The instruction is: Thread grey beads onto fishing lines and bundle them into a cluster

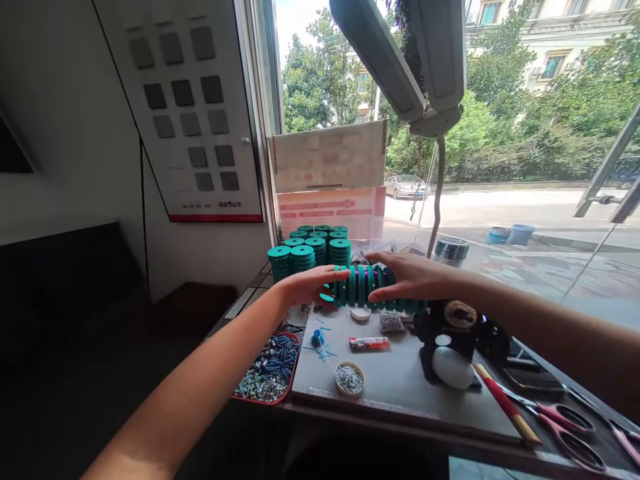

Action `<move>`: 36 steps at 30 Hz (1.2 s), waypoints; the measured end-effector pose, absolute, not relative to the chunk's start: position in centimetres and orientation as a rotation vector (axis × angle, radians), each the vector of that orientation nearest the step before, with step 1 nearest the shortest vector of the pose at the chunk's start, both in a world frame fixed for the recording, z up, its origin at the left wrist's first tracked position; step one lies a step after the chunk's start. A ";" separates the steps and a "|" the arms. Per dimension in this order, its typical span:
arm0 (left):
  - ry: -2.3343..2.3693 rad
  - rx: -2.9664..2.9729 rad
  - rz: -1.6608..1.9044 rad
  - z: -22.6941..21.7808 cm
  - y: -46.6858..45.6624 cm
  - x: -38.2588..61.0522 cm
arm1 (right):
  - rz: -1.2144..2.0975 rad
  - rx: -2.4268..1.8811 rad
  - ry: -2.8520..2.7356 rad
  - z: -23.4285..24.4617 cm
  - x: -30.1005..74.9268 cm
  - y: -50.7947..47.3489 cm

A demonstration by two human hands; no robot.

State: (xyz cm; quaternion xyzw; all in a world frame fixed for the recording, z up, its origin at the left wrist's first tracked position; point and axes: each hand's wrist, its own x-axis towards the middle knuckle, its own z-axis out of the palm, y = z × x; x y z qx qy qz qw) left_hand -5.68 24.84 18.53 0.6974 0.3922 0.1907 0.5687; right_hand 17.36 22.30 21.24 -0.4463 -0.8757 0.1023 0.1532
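Both my hands reach to the far side of the worktable and grip a horizontal row of teal spools (361, 285) lying on its side. My left hand (306, 284) presses on the row's left end, fingers curled round it. My right hand (407, 277) lies over the row's right part, fingers wrapped on top. A purple band shows between the middle spools. Behind the row, several upright stacks of teal spools (311, 251) stand by the window.
A grey mat (395, 377) holds a small bowl of beads (349, 379), a lighter (369, 343), a white dish (360, 313) and a bead bag (391, 322). A red tray of beads (271, 371) sits left. A black hand tool (453, 343), scissors (560, 427) and a lamp (425, 80) stand right.
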 end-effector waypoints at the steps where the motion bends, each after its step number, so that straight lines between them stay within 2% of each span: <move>1: 0.877 1.600 0.487 17.8 24.6 -5.5 | 0.279 -1.299 -2.535 21.0 16.9 22.4; 10: 0.812 1.446 0.631 16.7 24.8 -4.4 | 0.225 -1.359 -2.584 20.9 16.9 22.8; 14: 0.842 1.498 0.596 16.7 24.3 -4.4 | 0.325 -1.345 -2.589 21.1 17.1 22.7; 18: 0.949 1.618 0.531 18.7 25.1 -4.3 | 0.501 -1.316 -2.577 21.8 17.9 23.1; 24: 0.985 1.777 0.197 22.7 29.1 -2.1 | 0.802 -1.314 -2.627 22.6 19.0 24.2; 28: 0.933 1.744 -0.022 22.3 30.1 -0.4 | 0.865 -1.287 -2.607 22.1 18.6 24.0; 36: 0.922 1.690 -0.171 22.2 30.6 0.4 | 0.882 -1.302 -2.540 22.0 18.6 23.6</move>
